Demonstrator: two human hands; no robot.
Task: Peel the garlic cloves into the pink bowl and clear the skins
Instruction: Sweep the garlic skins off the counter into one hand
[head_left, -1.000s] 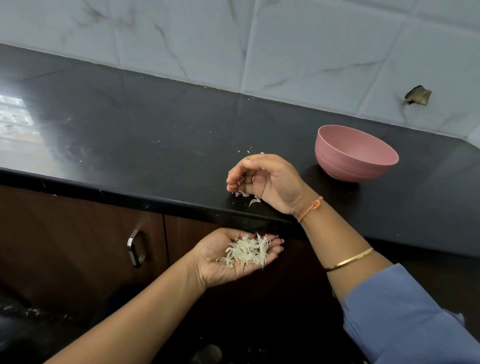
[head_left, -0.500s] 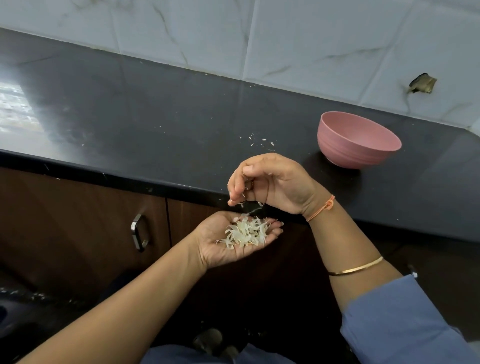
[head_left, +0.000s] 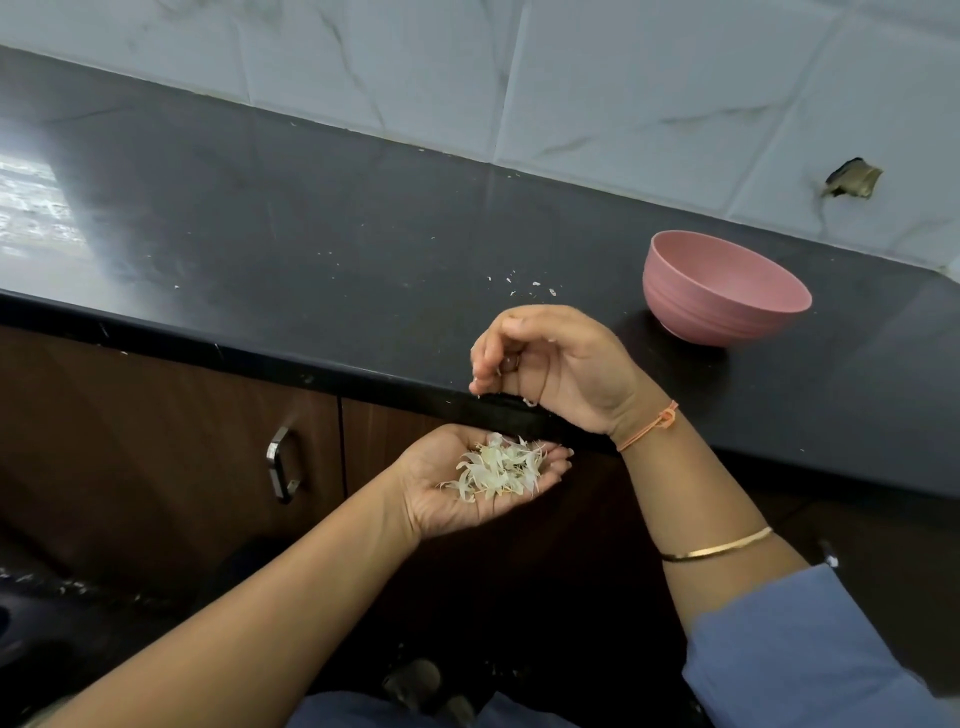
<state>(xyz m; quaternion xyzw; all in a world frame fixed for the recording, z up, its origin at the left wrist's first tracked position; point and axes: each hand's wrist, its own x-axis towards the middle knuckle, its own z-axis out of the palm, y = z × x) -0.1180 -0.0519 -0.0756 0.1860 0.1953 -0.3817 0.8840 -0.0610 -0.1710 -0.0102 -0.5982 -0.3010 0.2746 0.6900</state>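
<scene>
A pile of pale garlic skins (head_left: 498, 470) lies in my left hand (head_left: 434, 506), which is palm up and cupped just below the front edge of the black counter (head_left: 311, 249). My right hand (head_left: 563, 366) hovers over that edge directly above the pile, with its fingers curled downward and nothing plainly seen between them. A small skin scrap (head_left: 530, 401) sits at the edge under it. The pink bowl (head_left: 722, 312) stands on the counter to the right of my right hand; its inside is hidden from this angle.
A few tiny skin flecks (head_left: 535, 284) lie on the counter behind my right hand. Brown cabinet doors with a metal handle (head_left: 280, 462) are below the counter. A tiled wall with a chipped hole (head_left: 852, 179) rises behind it.
My right hand has drawn back from the countertop to its front edge, sweeping skins off. My left hand rose closer under the edge and its pile grew slightly.
</scene>
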